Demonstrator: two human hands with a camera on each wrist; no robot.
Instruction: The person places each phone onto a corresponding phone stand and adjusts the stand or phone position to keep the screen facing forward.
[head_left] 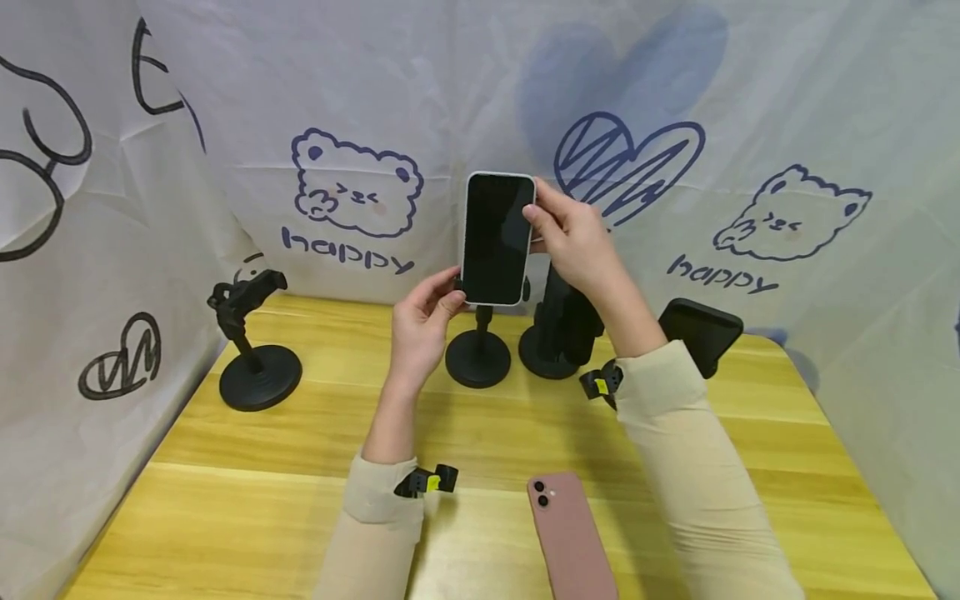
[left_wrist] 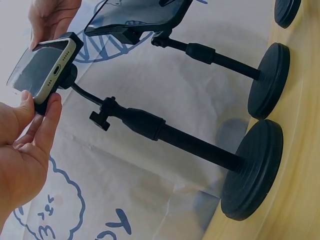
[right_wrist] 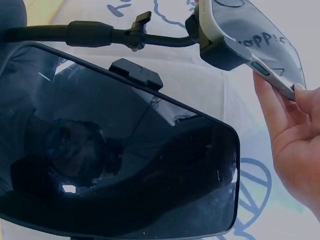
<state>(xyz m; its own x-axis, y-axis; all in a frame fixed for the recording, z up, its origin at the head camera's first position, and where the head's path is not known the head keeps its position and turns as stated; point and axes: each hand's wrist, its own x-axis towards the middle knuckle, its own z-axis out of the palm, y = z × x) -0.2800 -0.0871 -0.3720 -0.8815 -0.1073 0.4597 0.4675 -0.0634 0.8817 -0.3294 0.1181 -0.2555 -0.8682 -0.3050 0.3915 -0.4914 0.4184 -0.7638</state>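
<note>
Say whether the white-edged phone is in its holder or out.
In: from the left wrist view, the black holder brackets the white-edged phone at opposite edges.

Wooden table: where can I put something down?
Bare table shows between the empty stand and left sleeve, and right of the right sleeve. It's crowded at the back, where the middle stand nears its right neighbour.
</note>
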